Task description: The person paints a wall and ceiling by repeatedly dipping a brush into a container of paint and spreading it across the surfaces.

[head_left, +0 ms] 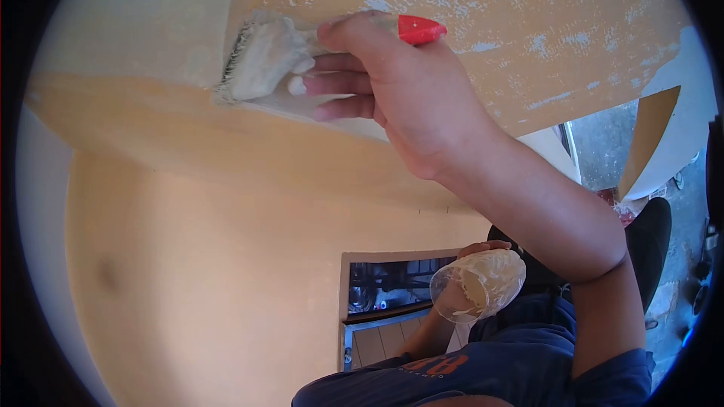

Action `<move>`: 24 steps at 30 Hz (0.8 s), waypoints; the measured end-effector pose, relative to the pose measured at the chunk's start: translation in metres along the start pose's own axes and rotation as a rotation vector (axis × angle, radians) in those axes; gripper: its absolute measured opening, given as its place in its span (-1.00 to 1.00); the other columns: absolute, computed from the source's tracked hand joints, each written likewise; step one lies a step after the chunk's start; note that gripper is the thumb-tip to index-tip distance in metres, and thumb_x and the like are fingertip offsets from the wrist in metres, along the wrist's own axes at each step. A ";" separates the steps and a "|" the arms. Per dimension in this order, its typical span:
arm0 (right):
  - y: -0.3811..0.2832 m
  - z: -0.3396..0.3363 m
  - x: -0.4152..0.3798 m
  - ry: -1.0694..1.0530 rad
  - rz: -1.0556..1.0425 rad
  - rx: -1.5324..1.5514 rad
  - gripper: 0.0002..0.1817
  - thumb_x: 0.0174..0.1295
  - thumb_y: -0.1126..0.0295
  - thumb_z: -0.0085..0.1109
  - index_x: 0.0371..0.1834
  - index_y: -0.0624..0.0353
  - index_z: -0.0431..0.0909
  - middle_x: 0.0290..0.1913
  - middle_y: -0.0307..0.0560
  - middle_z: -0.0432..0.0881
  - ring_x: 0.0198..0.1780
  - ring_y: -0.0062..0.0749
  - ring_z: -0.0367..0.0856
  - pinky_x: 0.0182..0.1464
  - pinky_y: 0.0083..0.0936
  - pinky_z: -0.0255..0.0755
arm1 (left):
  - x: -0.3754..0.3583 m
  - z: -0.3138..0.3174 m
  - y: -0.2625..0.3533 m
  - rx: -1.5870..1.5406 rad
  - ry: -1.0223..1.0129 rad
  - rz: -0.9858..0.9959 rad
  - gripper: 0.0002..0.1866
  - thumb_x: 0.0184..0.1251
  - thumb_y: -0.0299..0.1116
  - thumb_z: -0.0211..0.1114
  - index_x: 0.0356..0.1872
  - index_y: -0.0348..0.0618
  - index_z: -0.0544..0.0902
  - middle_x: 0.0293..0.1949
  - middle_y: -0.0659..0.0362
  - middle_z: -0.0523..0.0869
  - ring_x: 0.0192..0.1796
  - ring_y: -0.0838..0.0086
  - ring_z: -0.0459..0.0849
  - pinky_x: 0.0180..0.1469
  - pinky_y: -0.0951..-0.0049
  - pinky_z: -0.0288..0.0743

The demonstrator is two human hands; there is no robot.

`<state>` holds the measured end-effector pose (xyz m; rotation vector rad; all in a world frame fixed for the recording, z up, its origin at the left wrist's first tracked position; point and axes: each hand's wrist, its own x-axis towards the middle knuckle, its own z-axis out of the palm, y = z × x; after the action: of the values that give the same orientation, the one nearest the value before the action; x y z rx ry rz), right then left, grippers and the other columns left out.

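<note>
My right hand (377, 68) is raised and closed around a wide paintbrush (264, 56), with the thumb above and the fingers below. White paint coats the bristles and some fingertips. The red end of the handle sticks out behind the hand. The bristles touch the edge where the pale surface meets the orange, patchily whitened surface (528, 22). Low in the view, my left hand (451, 298) holds a clear plastic cup (490, 283) smeared with thick whitish paint, tilted on its side in the picture. The cup hides part of that hand.
A smooth peach wall (226, 256) fills the lower left. It has an opening (392, 286) beside the cup, with dark items visible through it. At the right, a curved panel edge (648, 136) stands above a grey floor (603, 143). My dark blue shirt shows below.
</note>
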<state>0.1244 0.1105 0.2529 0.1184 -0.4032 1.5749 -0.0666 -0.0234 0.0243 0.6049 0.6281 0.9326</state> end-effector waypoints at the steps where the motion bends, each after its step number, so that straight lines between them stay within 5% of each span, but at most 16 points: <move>1: -0.001 0.001 0.000 0.005 -0.024 0.037 -0.74 0.17 0.33 0.06 -0.20 0.33 0.49 -0.22 -0.03 0.58 -0.27 -0.39 0.60 -0.29 -0.49 0.55 | -0.002 0.000 0.001 0.007 -0.007 0.004 -0.67 0.29 -0.24 0.18 0.05 -0.05 0.50 0.16 -0.10 0.43 0.09 0.16 0.55 -0.03 0.23 0.62; 4: -0.001 -0.018 0.000 -0.034 -0.007 0.215 -0.74 0.18 0.31 0.07 -0.19 0.30 0.50 -0.24 -0.05 0.57 -0.25 -0.38 0.61 -0.30 -0.47 0.54 | 0.001 0.002 0.002 0.023 -0.045 0.028 -0.67 0.29 -0.25 0.18 0.05 -0.03 0.50 0.16 -0.10 0.43 0.09 0.15 0.55 -0.03 0.22 0.62; 10: -0.005 -0.030 -0.017 0.015 0.016 0.040 -0.69 0.31 0.26 -0.06 0.02 0.19 0.40 -0.18 -0.01 0.63 -0.18 -0.38 0.65 -0.28 -0.47 0.56 | 0.005 0.014 0.011 0.015 -0.035 0.031 -0.67 0.28 -0.27 0.16 0.03 -0.16 0.51 0.09 -0.09 0.50 0.03 0.19 0.60 -0.04 0.26 0.62; 14: -0.005 -0.020 -0.007 -0.029 0.000 0.158 -0.72 0.23 0.30 0.05 -0.09 0.25 0.45 -0.24 -0.05 0.57 -0.23 -0.37 0.62 -0.30 -0.46 0.54 | 0.005 0.013 0.009 0.017 -0.004 -0.034 -0.66 0.28 -0.28 0.16 0.02 -0.19 0.51 0.08 -0.09 0.51 0.01 0.19 0.60 -0.04 0.27 0.62; 19: -0.024 -0.041 -0.010 -0.160 0.028 0.494 -0.72 0.32 0.24 -0.08 -0.11 0.22 0.45 -0.25 -0.08 0.66 -0.20 -0.43 0.68 -0.28 -0.57 0.57 | 0.015 0.009 0.015 0.023 0.010 -0.071 -0.66 0.28 -0.28 0.15 0.01 -0.22 0.51 0.07 -0.09 0.52 0.00 0.20 0.61 -0.05 0.28 0.62; 24: -0.013 -0.044 -0.021 -0.035 0.042 0.397 -0.76 0.31 0.25 -0.10 -0.15 0.17 0.45 -0.25 -0.09 0.66 -0.22 -0.48 0.67 -0.32 -0.57 0.53 | 0.014 0.002 0.015 0.013 0.063 -0.133 -0.66 0.28 -0.28 0.15 0.00 -0.26 0.51 0.05 -0.09 0.54 -0.02 0.21 0.62 -0.06 0.29 0.62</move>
<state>0.1460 0.1054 0.2077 0.4454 -0.1154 1.6802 -0.0669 -0.0051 0.0332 0.5406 0.7223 0.8262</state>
